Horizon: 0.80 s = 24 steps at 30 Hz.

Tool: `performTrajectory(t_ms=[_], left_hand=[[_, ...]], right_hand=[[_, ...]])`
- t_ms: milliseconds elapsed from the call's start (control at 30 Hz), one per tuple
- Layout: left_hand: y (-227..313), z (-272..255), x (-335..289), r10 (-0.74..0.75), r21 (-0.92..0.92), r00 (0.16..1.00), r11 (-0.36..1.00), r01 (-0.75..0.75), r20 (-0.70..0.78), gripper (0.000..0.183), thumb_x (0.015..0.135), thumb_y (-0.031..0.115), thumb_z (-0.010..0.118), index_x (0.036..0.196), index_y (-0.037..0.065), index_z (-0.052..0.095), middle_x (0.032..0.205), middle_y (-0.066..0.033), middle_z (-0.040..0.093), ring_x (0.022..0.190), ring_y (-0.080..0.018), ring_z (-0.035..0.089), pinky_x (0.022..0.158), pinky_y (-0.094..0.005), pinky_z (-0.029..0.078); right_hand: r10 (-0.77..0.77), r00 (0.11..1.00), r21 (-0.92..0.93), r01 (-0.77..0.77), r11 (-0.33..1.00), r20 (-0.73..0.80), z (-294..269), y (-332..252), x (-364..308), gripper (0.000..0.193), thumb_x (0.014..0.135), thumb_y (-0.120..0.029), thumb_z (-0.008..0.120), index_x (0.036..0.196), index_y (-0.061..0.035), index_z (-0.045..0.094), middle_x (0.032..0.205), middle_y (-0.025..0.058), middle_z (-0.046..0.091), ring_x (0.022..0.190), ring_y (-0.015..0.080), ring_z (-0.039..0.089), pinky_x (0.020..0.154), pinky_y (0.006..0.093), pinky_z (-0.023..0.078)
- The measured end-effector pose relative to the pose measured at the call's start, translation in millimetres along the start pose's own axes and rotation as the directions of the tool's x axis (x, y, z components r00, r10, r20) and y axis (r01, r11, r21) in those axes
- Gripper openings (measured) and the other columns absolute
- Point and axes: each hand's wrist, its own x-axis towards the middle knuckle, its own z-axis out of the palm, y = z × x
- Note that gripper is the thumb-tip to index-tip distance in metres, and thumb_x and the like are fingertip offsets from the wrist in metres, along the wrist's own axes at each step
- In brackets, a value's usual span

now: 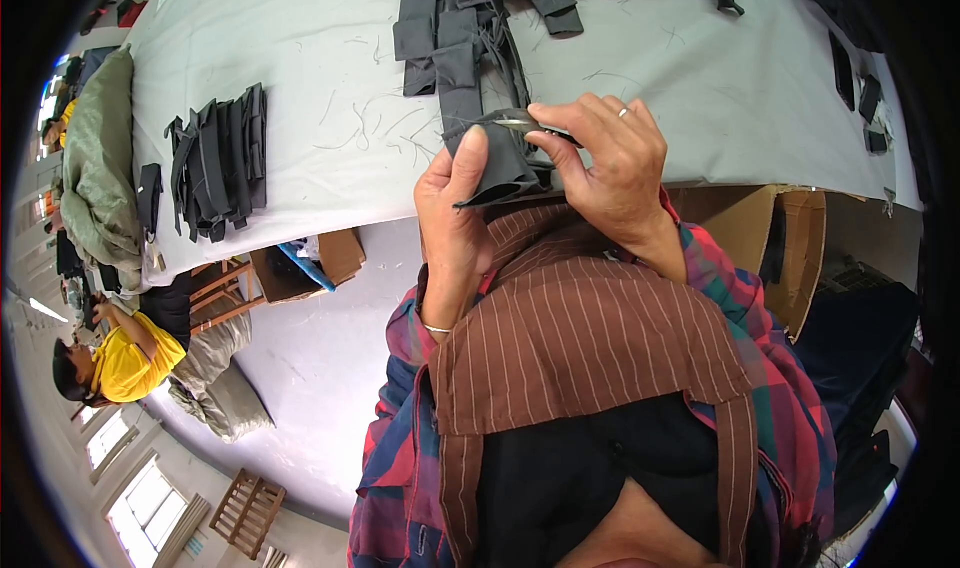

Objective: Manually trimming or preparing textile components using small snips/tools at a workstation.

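My left hand [452,200] grips a dark grey fabric piece [497,176], thumb on top, at the near edge of the table. The piece looks folded and tube-like, its open end toward me. Between the thumb and fingers of my right hand [615,160] are small thread snips [518,124], with a metal blade against the fabric's far edge. Just beyond, a chain of similar dark grey pieces [458,66] runs away from me and partly overlaps the held one. Loose thread ends [370,118] lie scattered around it.
A pale cloth covers the table [310,58]. At left stands a row of dark fabric pieces [222,163], beside a green-grey bundle [98,168]. Cardboard boxes [800,248] sit below the table's edge. A person in yellow [140,358] works at far left.
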Motion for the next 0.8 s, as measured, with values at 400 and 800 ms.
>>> performTrajectory(t_ms=[400, 800], left_hand=[[-9.8, 1.2, -0.3, 0.115, 0.025, 0.993, 0.993, -0.115, -0.011, 0.019, 0.091, 0.016, 0.059, 0.100, 0.000, 0.063, 0.088, -0.0083, 0.067, 0.073, -0.0127, 0.063, 0.068, -0.0250, 0.052], [-10.8, 3.0, -2.4, 0.140, 0.056, 0.990, 0.989, -0.138, -0.027, 0.020, 0.092, 0.016, 0.060, 0.102, 0.000, 0.063, 0.093, -0.0070, 0.067, 0.079, -0.0113, 0.063, 0.073, -0.0243, 0.051]], right_hand=[[0.265, 0.962, 0.231, -0.273, 0.934, 0.063, -5.2, 2.1, 5.1, 0.011, 0.075, -0.017, 0.072, 0.083, -0.0123, 0.066, 0.069, -0.0005, 0.064, 0.059, 0.0179, 0.057, 0.057, 0.0297, 0.035], [0.096, 0.985, 0.149, -0.118, 0.982, 0.144, -12.8, -1.0, 8.5, 0.015, 0.074, -0.015, 0.074, 0.087, -0.0104, 0.067, 0.072, 0.0010, 0.064, 0.061, 0.0165, 0.057, 0.057, 0.0294, 0.034]])
